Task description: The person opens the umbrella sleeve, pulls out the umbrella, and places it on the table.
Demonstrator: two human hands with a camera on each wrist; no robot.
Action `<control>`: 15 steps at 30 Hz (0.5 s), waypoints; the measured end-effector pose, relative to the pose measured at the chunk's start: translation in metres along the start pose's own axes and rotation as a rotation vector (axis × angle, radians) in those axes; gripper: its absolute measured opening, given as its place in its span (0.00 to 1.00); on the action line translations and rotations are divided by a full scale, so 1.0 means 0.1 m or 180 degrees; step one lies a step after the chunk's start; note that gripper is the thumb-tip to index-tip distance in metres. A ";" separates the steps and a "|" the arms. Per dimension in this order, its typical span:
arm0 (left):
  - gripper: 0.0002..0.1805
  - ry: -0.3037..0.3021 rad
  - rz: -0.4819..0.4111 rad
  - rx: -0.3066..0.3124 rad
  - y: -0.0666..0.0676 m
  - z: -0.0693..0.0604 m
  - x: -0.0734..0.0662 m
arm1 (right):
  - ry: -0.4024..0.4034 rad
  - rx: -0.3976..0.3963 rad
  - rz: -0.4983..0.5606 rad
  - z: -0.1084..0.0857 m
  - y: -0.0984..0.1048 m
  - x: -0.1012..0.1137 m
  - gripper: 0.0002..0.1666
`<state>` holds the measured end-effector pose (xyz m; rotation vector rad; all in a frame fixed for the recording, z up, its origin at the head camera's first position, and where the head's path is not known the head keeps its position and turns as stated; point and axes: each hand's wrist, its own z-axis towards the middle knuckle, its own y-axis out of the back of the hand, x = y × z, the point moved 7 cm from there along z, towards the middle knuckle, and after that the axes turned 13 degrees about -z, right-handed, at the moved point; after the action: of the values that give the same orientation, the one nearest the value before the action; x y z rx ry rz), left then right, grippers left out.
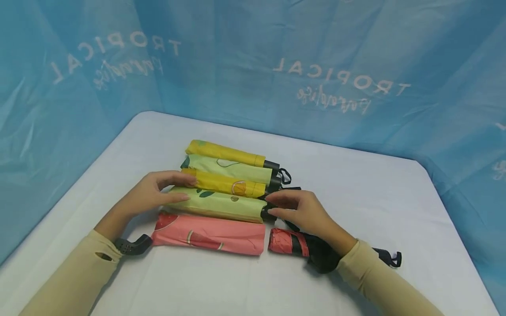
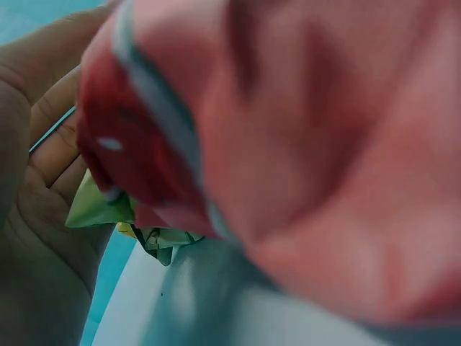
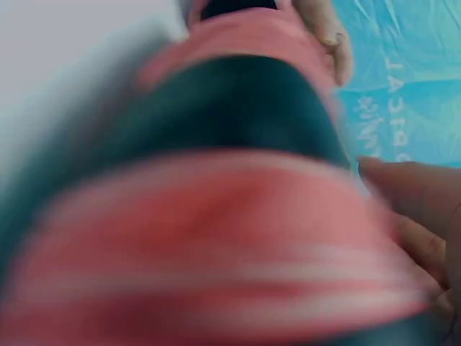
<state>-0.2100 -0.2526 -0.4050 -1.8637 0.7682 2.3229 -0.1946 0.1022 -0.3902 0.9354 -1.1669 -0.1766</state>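
Four folded umbrellas in fabric sleeves lie side by side: yellow [image 1: 225, 152], pale green [image 1: 233, 169], yellow with an orange slice [image 1: 221, 181], and pale green [image 1: 225, 204] nearest me. My left hand [image 1: 152, 193] is at the left ends of the nearer two, thumb and fingers apart. My right hand [image 1: 302, 208] is beside the near green umbrella's black handle [image 1: 268, 213], fingers slightly bent; contact cannot be told. Closer to me lies a pink watermelon-print sleeve [image 1: 213, 235]. A pink and dark rolled umbrella [image 1: 281, 241] lies under my right wrist, partly hidden.
A white cloth covers the table [image 1: 197, 285]. Blue printed curtains [image 1: 245, 66] hang behind and at the sides. Black wrist cameras [image 1: 136, 245] sit low by the table, close to the pink sleeve and pink umbrella. Black wrist loops [image 1: 285, 176] stick out from the handles.
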 end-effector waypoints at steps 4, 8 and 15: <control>0.22 0.0005 -0.0001 -0.0002 -0.02 0.00 0.03 | -0.0131 -0.0007 -0.0132 -0.03 -0.10 -0.12 0.20; 0.23 -0.0022 -0.0030 0.0047 -0.04 -0.01 0.04 | -0.0209 0.0068 -0.0174 -0.04 -0.15 -0.16 0.23; 0.25 0.0236 0.0138 0.0156 -0.06 -0.03 0.09 | -0.0275 0.0125 -0.0113 -0.05 -0.18 -0.21 0.24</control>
<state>-0.2071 -0.2507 -0.4155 -1.9416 0.8743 2.2494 -0.1935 0.1054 -0.4187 0.9916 -1.2376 -0.2253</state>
